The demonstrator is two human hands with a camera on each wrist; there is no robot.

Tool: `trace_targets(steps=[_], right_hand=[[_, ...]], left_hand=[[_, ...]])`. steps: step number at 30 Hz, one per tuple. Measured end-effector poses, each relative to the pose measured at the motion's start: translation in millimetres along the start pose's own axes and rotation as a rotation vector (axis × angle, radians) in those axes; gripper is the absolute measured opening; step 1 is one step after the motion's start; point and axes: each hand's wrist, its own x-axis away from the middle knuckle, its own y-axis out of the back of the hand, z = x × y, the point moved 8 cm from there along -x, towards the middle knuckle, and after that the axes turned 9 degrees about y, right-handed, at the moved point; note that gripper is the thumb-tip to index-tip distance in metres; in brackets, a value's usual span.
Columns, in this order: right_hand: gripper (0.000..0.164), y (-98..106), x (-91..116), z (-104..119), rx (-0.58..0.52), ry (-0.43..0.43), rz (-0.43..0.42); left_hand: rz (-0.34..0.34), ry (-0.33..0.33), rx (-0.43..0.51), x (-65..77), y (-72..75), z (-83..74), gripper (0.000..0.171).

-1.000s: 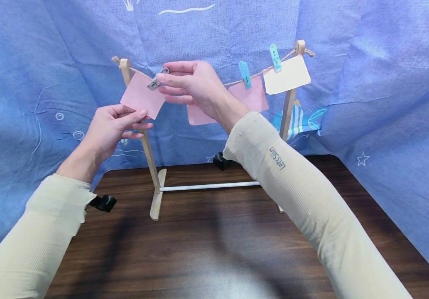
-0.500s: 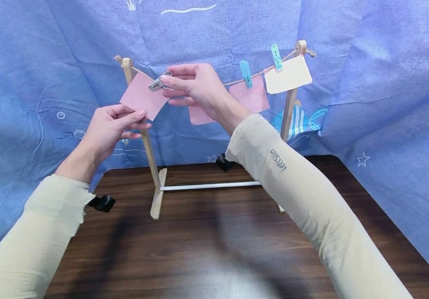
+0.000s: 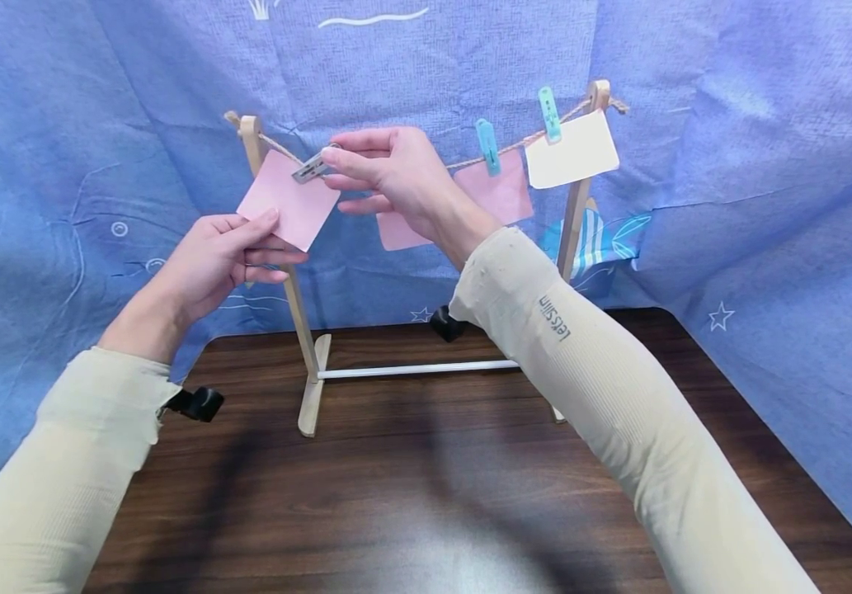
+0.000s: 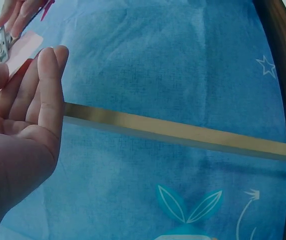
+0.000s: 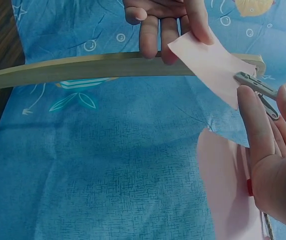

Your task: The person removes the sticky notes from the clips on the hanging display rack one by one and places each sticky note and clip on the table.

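My left hand (image 3: 210, 260) pinches the lower left part of a square pink paper (image 3: 295, 202), thumb in front and fingers behind. My right hand (image 3: 396, 169) holds a grey clothespin (image 3: 312, 169) between thumb and fingers. Its tip lies over the paper's upper edge, near the twine (image 3: 273, 146) at the left end of the line. In the right wrist view the clothespin (image 5: 258, 86) meets the paper (image 5: 208, 62) at its edge, and its handles are squeezed. Whether the twine is between its jaws I cannot tell.
A second pink paper (image 3: 399, 233) hangs partly behind my right hand; a red clip (image 5: 249, 187) shows there. Further right, a blue clothespin (image 3: 487, 147) holds a pink paper (image 3: 496, 198) and a teal one (image 3: 548, 114) a white paper (image 3: 574, 153). A wooden post (image 3: 299, 313) stands left.
My left hand has shifted its hold, its thumb now further onto the pink paper. The paper's lower corner has moved down and right. The clothespin has turned slightly in my right hand.
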Motion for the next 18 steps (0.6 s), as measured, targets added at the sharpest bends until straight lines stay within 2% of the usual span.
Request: trace_targets(steps=[13, 18], right_hand=[[0.025, 2.2, -0.4, -0.5, 0.0, 0.028, -0.023], [0.026, 4.5, 0.5, -0.3, -0.002, 0.04, -0.046]], left_hand=[[0.013, 0.005, -0.06, -0.9, -2.6, 0.0, 0.025], [0.017, 0.06, -0.09, -0.6, -4.2, 3.3, 0.027]])
